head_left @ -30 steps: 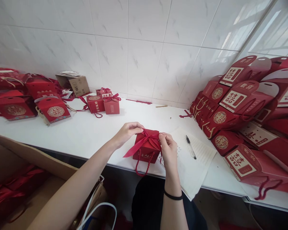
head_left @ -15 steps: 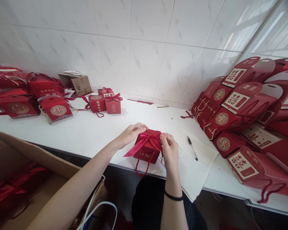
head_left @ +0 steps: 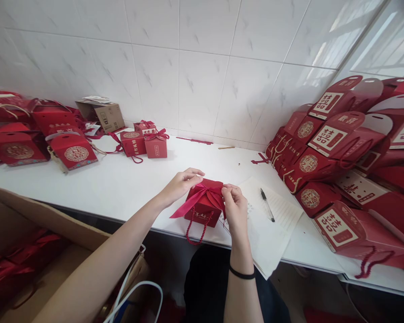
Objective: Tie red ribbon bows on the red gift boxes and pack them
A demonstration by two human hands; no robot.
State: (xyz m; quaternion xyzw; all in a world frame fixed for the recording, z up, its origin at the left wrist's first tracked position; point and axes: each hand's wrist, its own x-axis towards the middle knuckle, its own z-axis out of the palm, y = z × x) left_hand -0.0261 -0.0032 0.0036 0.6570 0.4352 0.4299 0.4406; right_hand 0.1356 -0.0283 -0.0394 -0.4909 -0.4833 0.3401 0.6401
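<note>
Currently: the small red gift box (head_left: 204, 213) sits at the table's (head_left: 128, 184) near edge, between my hands. The left hand (head_left: 180, 184) pinches the ribbon (head_left: 195, 202) at the box top. The right hand (head_left: 234, 207) pinches the bow's right loop. One ribbon tail hangs front-left. Judged step: shaping the bow. Tightening would call for an even pull from both sides. A pen (head_left: 267, 205) lies just right.

A pen (head_left: 267, 205) lies on paper (head_left: 283, 213) beside stacked red boxes (head_left: 330, 137).
</note>
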